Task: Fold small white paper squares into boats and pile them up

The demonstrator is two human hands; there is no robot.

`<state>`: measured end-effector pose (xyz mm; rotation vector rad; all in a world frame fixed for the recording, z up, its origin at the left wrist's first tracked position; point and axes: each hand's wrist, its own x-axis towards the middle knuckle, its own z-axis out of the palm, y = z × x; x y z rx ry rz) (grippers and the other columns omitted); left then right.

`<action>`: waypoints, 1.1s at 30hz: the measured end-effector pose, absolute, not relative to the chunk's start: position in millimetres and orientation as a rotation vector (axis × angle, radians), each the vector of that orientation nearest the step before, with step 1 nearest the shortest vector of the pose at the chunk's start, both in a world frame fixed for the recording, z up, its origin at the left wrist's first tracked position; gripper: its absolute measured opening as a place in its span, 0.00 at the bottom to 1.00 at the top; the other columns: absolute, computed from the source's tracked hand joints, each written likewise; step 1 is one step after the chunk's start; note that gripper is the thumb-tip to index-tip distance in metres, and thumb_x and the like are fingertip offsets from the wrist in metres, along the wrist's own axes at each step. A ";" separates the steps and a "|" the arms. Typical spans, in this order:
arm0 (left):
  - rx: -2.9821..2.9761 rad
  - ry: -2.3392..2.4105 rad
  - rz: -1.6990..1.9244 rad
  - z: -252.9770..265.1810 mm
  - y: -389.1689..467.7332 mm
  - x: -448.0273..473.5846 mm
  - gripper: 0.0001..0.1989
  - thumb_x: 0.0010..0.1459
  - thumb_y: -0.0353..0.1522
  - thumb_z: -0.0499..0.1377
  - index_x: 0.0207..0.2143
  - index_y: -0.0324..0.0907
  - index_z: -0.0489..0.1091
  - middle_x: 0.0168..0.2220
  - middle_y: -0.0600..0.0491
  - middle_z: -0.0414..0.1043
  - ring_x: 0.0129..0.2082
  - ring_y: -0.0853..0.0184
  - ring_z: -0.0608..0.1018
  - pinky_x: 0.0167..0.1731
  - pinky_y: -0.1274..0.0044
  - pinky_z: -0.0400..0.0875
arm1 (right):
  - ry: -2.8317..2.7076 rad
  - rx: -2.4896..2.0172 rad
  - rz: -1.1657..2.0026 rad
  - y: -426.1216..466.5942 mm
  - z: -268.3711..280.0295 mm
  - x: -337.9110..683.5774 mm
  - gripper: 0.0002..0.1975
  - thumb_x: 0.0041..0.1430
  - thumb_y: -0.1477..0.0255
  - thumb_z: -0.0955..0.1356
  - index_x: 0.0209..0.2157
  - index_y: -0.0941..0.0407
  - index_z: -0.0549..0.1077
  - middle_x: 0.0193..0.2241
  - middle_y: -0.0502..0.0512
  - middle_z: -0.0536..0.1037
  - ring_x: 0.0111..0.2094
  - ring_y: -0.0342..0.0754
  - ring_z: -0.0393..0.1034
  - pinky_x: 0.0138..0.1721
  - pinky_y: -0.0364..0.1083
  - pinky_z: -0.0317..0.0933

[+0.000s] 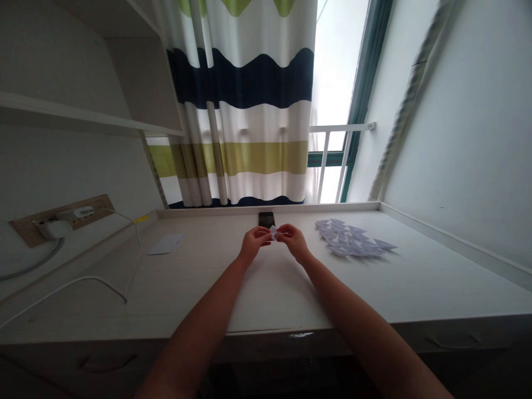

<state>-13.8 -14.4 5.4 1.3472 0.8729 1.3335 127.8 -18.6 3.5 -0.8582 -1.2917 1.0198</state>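
A small folded piece of white paper [273, 231] is pinched between my two hands above the middle of the desk. My left hand [254, 243] grips its left side with closed fingers, and my right hand [293, 240] holds the right side the same way. Just behind the paper lies a dark phone [266, 219], partly covered by my fingers. To the right of my hands is a spread pile of folded white paper triangles [353, 239]. A stack of flat white paper [166, 244] rests on the left part of the desk.
The white desk [266, 299] has a raised rim at the back and right. A white cable [95, 279] runs across its left side from a wall socket strip [62, 219]. Shelves [83, 113] overhang the left. A striped curtain [249, 122] hangs behind.
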 end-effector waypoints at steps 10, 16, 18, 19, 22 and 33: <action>1.342 0.899 1.419 2.8 -7.8 -14.2 0.12 0.38 0.33 0.64 0.26 0.36 0.68 0.23 0.52 0.73 0.25 0.69 0.74 0.35 0.70 0.70 | -1.180 -0.816 1.182 -19.7 5.2 128.1 0.15 0.34 0.68 0.73 0.27 0.57 0.69 0.20 0.49 0.75 0.25 0.44 0.70 0.34 0.48 0.65; 1.344 0.869 1.433 2.8 -7.8 -13.7 0.11 0.38 0.32 0.64 0.26 0.37 0.69 0.24 0.52 0.72 0.26 0.69 0.74 0.35 0.70 0.70 | -1.133 -0.797 1.191 -16.8 3.6 128.3 0.15 0.32 0.68 0.73 0.25 0.58 0.69 0.18 0.48 0.74 0.23 0.43 0.70 0.34 0.47 0.65; 1.342 0.856 1.431 2.7 -7.6 -13.2 0.11 0.38 0.32 0.64 0.25 0.37 0.68 0.24 0.53 0.72 0.26 0.70 0.74 0.35 0.71 0.70 | -1.140 -0.792 1.188 -15.6 3.0 128.6 0.15 0.32 0.67 0.73 0.25 0.57 0.69 0.17 0.48 0.74 0.23 0.43 0.69 0.34 0.48 0.65; 1.340 0.851 1.428 2.8 -7.7 -13.0 0.11 0.38 0.32 0.64 0.25 0.37 0.68 0.24 0.53 0.72 0.26 0.70 0.74 0.35 0.71 0.70 | -1.146 -0.788 1.185 -15.2 2.9 128.7 0.15 0.32 0.67 0.73 0.25 0.57 0.69 0.17 0.48 0.74 0.23 0.43 0.69 0.34 0.48 0.64; 1.337 0.849 1.421 4.1 -9.2 -12.7 0.10 0.38 0.32 0.63 0.25 0.37 0.68 0.23 0.54 0.72 0.25 0.70 0.74 0.35 0.72 0.70 | -1.155 -0.779 1.171 -15.7 4.1 129.1 0.14 0.32 0.67 0.73 0.25 0.57 0.69 0.17 0.47 0.73 0.22 0.42 0.68 0.33 0.47 0.64; 1.411 0.863 1.449 4.1 -14.3 -8.0 0.13 0.36 0.30 0.65 0.26 0.38 0.64 0.23 0.57 0.68 0.25 0.72 0.72 0.29 0.76 0.69 | -1.174 -0.747 1.115 -18.5 5.6 125.9 0.12 0.34 0.70 0.72 0.23 0.57 0.67 0.17 0.45 0.70 0.21 0.40 0.65 0.30 0.45 0.62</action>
